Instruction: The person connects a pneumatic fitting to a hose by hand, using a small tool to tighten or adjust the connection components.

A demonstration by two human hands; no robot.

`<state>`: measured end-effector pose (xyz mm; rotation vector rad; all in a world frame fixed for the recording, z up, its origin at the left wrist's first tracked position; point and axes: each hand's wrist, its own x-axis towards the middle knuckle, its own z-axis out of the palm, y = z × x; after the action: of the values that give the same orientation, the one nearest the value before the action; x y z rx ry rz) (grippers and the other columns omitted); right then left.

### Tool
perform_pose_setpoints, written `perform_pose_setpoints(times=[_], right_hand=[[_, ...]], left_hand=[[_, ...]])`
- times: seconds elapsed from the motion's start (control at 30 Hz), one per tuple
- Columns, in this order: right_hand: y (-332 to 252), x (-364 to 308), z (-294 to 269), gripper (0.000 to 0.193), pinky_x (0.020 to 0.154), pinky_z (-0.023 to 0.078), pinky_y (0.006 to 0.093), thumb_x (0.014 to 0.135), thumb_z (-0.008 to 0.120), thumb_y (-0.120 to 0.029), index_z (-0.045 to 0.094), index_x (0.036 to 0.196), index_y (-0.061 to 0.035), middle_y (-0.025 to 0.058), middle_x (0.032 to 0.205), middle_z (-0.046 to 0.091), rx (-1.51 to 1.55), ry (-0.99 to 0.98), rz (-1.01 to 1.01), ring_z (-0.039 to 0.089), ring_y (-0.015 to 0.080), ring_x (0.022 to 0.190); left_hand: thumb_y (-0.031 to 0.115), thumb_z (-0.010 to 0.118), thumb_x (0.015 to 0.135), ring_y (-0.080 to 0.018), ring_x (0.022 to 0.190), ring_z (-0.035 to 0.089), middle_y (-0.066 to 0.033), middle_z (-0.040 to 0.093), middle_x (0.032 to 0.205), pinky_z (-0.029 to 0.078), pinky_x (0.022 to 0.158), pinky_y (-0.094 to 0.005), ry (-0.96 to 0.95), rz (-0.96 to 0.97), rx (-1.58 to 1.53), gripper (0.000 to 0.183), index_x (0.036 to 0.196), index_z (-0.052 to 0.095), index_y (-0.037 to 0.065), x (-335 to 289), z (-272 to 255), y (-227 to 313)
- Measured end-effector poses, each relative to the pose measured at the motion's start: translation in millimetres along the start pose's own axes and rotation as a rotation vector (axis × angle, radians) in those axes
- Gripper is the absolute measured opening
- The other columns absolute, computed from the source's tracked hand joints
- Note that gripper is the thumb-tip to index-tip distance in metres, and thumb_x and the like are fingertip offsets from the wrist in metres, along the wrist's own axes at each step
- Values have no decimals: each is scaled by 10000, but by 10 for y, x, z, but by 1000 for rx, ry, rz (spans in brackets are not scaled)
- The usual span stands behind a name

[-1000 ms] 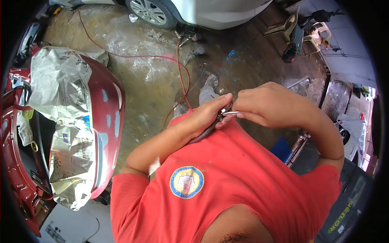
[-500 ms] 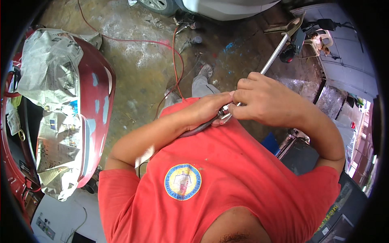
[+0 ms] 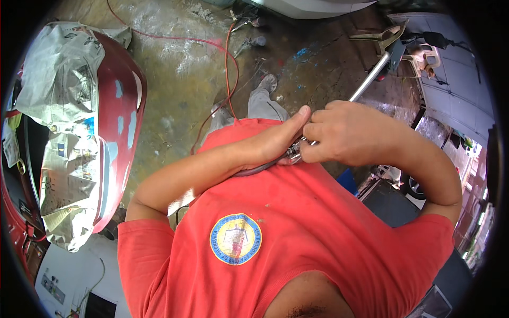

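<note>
In front of my belly, my left hand is closed round the end of a dark hose, its thumb lifted straight up. A small metal fitting shows between the two hands, partly covered by fingers. My right hand, curled into a grip beside it, holds a long silver metal tube and pinches close to the fitting. The tube slants up and away to the right, past my knuckles. How the tube, fitting and hose join is hidden by my fingers.
On the left stands a red car body part with grey patches, partly covered by newspaper sheets. A red hose runs over the stained concrete floor. A light-coloured car is at the far edge; dark panels stand right.
My left thumb has risen off the right hand's fingers and now points up. The right hand stays by the fitting with the tube. The whole view has shifted slightly.
</note>
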<state>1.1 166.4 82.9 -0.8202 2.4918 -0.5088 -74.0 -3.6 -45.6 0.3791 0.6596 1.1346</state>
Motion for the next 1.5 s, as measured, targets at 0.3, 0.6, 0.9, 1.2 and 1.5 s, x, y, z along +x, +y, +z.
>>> perform_pose_setpoints(times=[0.3, 0.6, 0.9, 1.2, 1.5], right_hand=[[5, 55, -45, 86, 588, 556, 419, 850, 612, -175, 632, 875, -96, 95, 732, 662, 34, -28, 20, 709, 299, 714], [-28, -33, 26, 85, 570, 547, 393, 830, 632, -163, 573, 861, -111, 56, 766, 634, 11, -26, 103, 690, 276, 729], [-7, -173, 229, 127, 571, 536, 401, 808, 650, -153, 592, 911, -107, 46, 779, 622, 18, 112, 155, 663, 255, 716], [-70, -220, 198, 160, 578, 501, 346, 816, 643, -164, 634, 954, -82, 23, 792, 609, -240, 159, 188, 633, 185, 722], [-217, -193, 185, 164, 594, 490, 326, 789, 655, -178, 649, 929, -93, 12, 825, 618, -360, 139, 184, 629, 172, 734]], left_hand=[[627, 157, 1101, -75, 667, 449, 21, 538, 828, 375, 609, -252, 7, -235, 185, 719, 1073, 613, 72, -35, 23, 133], [346, 299, 1140, -224, 883, 609, -123, 660, 1033, 486, 788, -368, 67, -115, 271, 446, 1216, 588, 15, 83, -55, -109], [358, 387, 1099, -101, 561, 461, -10, 557, 743, 348, 537, -254, 178, -137, -50, 368, 1016, 603, 72, 84, -50, 18], [282, 378, 1081, -101, 524, 408, -16, 521, 707, 331, 537, -263, 221, -16, -83, 311, 952, 572, 76, 134, -26, -12], [294, 428, 1086, -107, 547, 439, -22, 531, 713, 338, 533, -258, 350, -25, -46, 293, 974, 579, 70, 119, 48, -27]])
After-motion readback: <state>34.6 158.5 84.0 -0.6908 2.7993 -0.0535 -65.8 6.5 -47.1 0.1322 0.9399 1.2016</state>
